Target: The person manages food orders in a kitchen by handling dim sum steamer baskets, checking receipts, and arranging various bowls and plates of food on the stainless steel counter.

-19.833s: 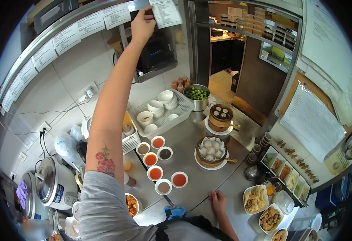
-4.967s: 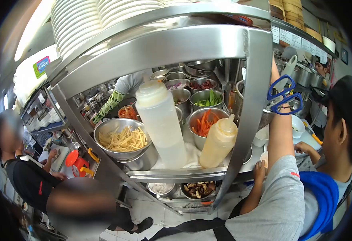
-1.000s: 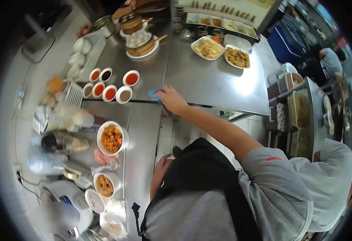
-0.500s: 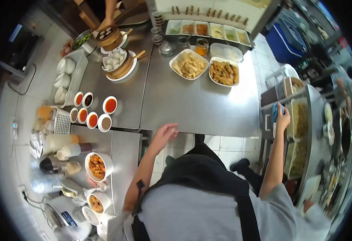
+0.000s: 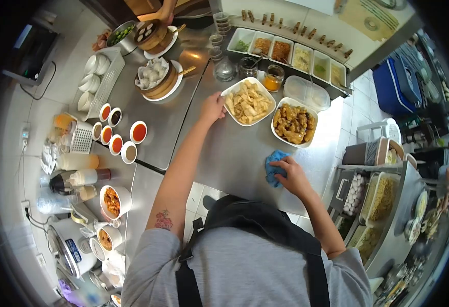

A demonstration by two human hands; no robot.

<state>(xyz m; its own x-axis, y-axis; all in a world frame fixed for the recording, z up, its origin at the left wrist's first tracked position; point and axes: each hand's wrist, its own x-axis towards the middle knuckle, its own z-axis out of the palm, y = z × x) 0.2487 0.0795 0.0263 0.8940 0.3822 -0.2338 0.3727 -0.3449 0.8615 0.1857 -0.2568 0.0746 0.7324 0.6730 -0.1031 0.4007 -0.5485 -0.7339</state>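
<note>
My left hand (image 5: 213,108) is at the left rim of a squarish white bowl (image 5: 228,111) of pale fried pieces, its fingers closed on the edge. On the steel counter (image 5: 229,153), my right hand (image 5: 292,175) presses a crumpled blue cloth (image 5: 274,168) under its fingers. Just above the cloth sits a second white bowl (image 5: 302,145), filled with glazed brown pieces. A clear plastic lid or tub (image 5: 306,94) lies behind that bowl. Close behind the first bowl stand a jar of orange sauce (image 5: 273,79) and a dark jar (image 5: 248,67).
Topping trays (image 5: 301,59) line the counter's back edge. Left are bamboo steamers (image 5: 160,84), sauce cups (image 5: 138,132) and a basket of white bowls (image 5: 104,89). At top left, another person's hand (image 5: 164,16) is by a steamer. An egg drawer (image 5: 356,194) is at right.
My left hand has reached forward to the bowl of fried pieces. My right hand has brought the blue cloth from the right side onto the counter. The view has shifted.
</note>
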